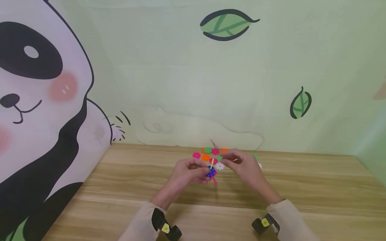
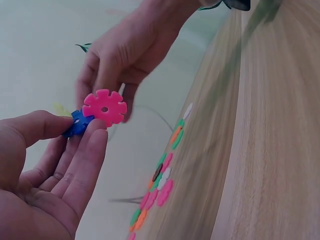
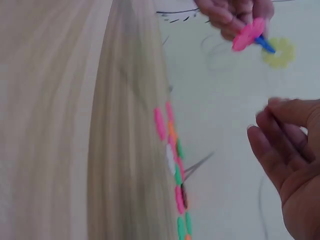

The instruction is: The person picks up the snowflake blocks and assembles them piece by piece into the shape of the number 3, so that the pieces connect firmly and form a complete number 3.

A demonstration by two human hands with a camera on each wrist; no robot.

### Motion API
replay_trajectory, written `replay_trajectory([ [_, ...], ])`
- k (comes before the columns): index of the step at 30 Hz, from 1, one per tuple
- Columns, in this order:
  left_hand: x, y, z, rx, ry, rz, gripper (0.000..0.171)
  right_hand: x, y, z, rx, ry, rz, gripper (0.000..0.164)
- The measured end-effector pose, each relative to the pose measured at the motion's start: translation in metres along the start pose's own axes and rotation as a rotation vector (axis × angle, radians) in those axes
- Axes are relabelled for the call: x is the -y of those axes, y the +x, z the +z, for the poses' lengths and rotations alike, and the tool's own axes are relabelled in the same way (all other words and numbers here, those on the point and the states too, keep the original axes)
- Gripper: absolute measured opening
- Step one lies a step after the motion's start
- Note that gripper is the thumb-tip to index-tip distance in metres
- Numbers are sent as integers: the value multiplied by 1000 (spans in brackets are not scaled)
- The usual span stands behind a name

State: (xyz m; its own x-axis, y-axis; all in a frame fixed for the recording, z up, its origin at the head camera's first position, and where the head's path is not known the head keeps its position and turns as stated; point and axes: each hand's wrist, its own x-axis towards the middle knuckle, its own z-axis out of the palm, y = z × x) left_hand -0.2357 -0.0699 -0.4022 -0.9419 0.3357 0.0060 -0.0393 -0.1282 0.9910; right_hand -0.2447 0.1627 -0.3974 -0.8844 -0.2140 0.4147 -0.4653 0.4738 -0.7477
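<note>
My left hand (image 1: 193, 170) pinches a blue notched plastic disc (image 2: 78, 123) between thumb and fingers. Joined to it are a pink notched disc (image 2: 105, 107) and a yellow one (image 3: 279, 52), each set at an angle to the blue. Close on the right is my right hand (image 1: 242, 165), its thumb tip against its index finger and the other fingers loosely bent. No piece shows between its fingers (image 3: 272, 150) in the right wrist view. In the head view its fingertips overlap a small green disc (image 1: 219, 158).
Several loose notched discs lie flat on the wooden table (image 1: 135, 187) beyond my hands, among them a white disc (image 1: 219, 166), an orange disc (image 1: 205, 157) and a pink disc (image 1: 196, 155). A pale green backdrop (image 1: 169, 83) with a panda drawing rises behind the table's far edge.
</note>
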Motion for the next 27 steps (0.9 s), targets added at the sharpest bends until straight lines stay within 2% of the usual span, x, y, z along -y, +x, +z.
replay_trajectory([
  [2,0,0,-1,-8,-1,13,14,-7,7,0,23,-43,37,12],
  [7,0,0,-1,-21,-11,19,16,-27,24,5,162,-111,129,16],
  [10,0,-1,-1,-24,-2,23,19,-40,29,10,212,-176,167,18],
  [15,1,-1,0,-30,27,33,22,-52,32,15,232,-246,182,23],
  [21,0,-2,-1,-35,43,29,19,-52,34,19,261,-269,187,26],
  [27,-1,-3,-4,-46,61,29,16,-46,33,20,262,-243,275,24],
])
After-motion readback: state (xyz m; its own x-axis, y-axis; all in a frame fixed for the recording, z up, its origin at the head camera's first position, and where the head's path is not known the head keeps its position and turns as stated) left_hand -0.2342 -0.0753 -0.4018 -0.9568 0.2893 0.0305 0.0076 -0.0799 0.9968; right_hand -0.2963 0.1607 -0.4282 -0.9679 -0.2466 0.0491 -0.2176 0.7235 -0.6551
